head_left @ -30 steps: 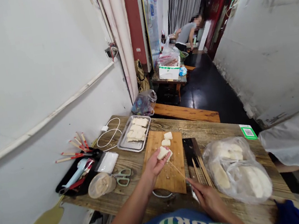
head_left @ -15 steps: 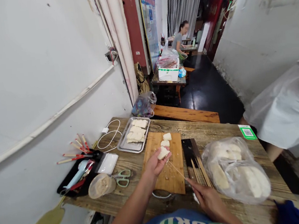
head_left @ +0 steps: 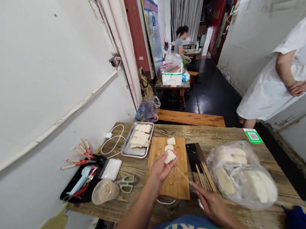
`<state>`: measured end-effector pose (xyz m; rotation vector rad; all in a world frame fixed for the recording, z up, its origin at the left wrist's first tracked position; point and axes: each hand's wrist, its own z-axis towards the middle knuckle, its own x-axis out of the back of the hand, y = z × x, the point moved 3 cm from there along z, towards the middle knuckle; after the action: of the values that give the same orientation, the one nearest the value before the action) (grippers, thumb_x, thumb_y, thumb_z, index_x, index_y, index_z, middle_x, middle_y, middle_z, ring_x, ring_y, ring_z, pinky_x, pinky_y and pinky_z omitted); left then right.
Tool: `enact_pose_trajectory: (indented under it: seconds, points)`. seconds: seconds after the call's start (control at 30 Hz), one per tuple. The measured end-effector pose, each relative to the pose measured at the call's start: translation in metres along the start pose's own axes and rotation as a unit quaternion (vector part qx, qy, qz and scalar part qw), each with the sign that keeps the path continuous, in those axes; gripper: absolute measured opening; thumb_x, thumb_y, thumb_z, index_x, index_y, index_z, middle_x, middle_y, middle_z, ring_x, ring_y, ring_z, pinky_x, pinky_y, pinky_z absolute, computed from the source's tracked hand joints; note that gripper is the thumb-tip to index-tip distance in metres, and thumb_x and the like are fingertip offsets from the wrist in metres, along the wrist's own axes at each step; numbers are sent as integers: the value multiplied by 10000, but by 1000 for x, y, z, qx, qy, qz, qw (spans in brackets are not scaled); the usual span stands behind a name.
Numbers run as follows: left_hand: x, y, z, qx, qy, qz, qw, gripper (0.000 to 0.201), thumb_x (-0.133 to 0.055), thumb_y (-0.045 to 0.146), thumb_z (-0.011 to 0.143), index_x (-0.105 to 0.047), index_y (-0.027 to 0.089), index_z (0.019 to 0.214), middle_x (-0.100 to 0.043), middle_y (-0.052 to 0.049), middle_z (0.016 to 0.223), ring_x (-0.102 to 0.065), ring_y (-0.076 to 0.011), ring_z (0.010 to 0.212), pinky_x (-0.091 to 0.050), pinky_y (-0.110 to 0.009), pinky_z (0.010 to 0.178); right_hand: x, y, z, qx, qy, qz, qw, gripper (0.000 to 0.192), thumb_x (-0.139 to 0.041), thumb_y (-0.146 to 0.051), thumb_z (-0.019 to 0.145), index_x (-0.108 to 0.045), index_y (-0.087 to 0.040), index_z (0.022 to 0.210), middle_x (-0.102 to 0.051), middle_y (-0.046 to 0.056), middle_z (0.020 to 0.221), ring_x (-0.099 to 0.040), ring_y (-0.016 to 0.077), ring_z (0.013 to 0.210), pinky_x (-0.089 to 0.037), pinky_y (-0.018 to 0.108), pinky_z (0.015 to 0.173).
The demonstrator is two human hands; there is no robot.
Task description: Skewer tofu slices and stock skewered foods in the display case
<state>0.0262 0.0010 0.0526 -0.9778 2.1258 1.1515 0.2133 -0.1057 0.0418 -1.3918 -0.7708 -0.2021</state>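
Observation:
My left hand (head_left: 159, 172) holds a white bun slice (head_left: 169, 157) over the wooden cutting board (head_left: 176, 181). My right hand (head_left: 211, 203) pinches a thin bamboo skewer (head_left: 181, 172) whose tip meets the slice. Two more white slices (head_left: 170, 144) lie on the board's far end. A metal tray (head_left: 130, 152) with several skewered slices sits beyond the board on the left. A cleaver (head_left: 194, 153) and a bundle of skewers (head_left: 207, 173) lie right of the board, beside a plastic bag of white buns (head_left: 242, 174).
A black tray (head_left: 74, 186) of utensils, a lidded tub (head_left: 103, 190), scissors (head_left: 126, 182) and a white cable (head_left: 112, 140) line the table's left. A person in white (head_left: 284, 73) stands at right. A bench (head_left: 190, 117) and a seated person (head_left: 181, 42) are farther back.
My hands keep the slice and skewer together with little shift. The person in white has walked from the right edge further into view and now stands upright.

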Motion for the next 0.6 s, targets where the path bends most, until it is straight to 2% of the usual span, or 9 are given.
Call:
enact_pose_trajectory:
  seconds: [0.23, 0.6]
  points:
    - [-10, -4, -2, -4, -17, 19, 1000, 174, -513, 104, 809, -585, 70, 964, -654, -144, 979, -606, -225, 961, -454, -436, 914, 5, -3, 1, 42, 33, 11, 999, 418, -338, -197, 876, -477, -204, 1270, -621, 73, 1128, -647, 172, 908, -517, 240, 779]
    - [-22, -13, 0, 8, -18, 28, 999, 158, -486, 106, 829, -586, 54, 941, -652, -156, 997, -600, -230, 983, -469, -403, 904, 3, 5, 2, 20, 52, 16, 998, 411, -333, -234, 879, -495, -202, 1256, -656, 74, 1071, -675, 159, 747, -534, 238, 689]
